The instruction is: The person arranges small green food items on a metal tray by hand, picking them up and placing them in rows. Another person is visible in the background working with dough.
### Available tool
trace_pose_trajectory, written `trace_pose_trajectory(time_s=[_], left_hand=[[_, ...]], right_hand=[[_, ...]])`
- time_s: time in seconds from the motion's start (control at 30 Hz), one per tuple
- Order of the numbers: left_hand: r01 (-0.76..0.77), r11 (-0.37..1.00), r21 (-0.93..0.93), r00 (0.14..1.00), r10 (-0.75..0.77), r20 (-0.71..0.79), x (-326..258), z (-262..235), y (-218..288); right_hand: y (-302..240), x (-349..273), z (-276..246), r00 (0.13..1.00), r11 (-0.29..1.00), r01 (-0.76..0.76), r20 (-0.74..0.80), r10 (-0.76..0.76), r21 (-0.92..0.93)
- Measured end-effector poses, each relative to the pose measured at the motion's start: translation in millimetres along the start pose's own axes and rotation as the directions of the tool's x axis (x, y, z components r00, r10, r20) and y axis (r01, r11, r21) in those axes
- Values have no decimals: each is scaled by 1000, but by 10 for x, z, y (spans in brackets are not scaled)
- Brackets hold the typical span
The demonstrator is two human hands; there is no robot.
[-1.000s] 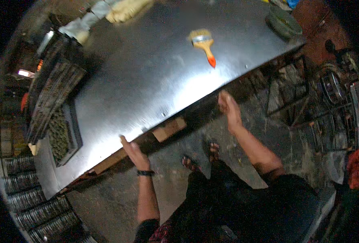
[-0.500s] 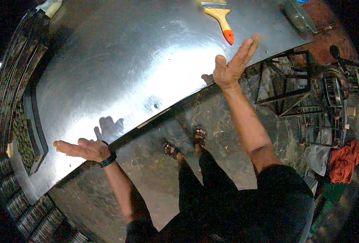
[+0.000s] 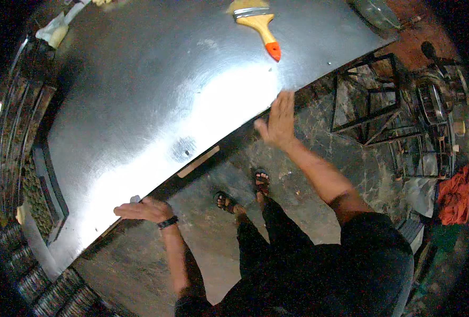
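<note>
Before me lies a shiny metal table, glaring white along its near side. My left hand, with a dark band at the wrist, is at the table's near edge, fingers stretched out toward the left and nothing in them. Beyond the edge to the right, my right hand holds nothing; its fingers are straight and the thumb stands apart. It is slightly blurred. A wide flat paintbrush with a wooden handle and an orange tip lies on the far part of the table, farther away than my right hand.
Dark metal frame stands are on the floor at right, with a red cloth nearer. Stacked dark ridged pieces lie at lower left. A dark-framed tray rests at the table's left end. A clear container sits at far right.
Both hands have drawn inward and back toward me; the left moved right, the right moved left and nearer. The view has shifted slightly, so the paintbrush appears farther left.
</note>
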State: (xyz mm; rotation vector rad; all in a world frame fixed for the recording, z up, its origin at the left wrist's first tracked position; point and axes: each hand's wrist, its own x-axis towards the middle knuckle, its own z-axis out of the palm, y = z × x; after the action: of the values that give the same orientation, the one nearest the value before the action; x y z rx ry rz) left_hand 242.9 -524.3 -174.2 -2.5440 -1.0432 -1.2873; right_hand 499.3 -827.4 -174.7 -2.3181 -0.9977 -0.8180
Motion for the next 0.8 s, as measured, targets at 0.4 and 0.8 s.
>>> trace_pose_trajectory(time_s=[0.4, 0.8], left_hand=[[4, 999, 45, 998, -1, -55, 582, -696, -540], [63, 82, 995, 989, -140, -51, 350, -43, -929]], right_hand=[[670, 743, -921, 982, 992, -98, -150, 110, 85], [913, 708, -286, 983, 1000, 28, -183, -27, -2]])
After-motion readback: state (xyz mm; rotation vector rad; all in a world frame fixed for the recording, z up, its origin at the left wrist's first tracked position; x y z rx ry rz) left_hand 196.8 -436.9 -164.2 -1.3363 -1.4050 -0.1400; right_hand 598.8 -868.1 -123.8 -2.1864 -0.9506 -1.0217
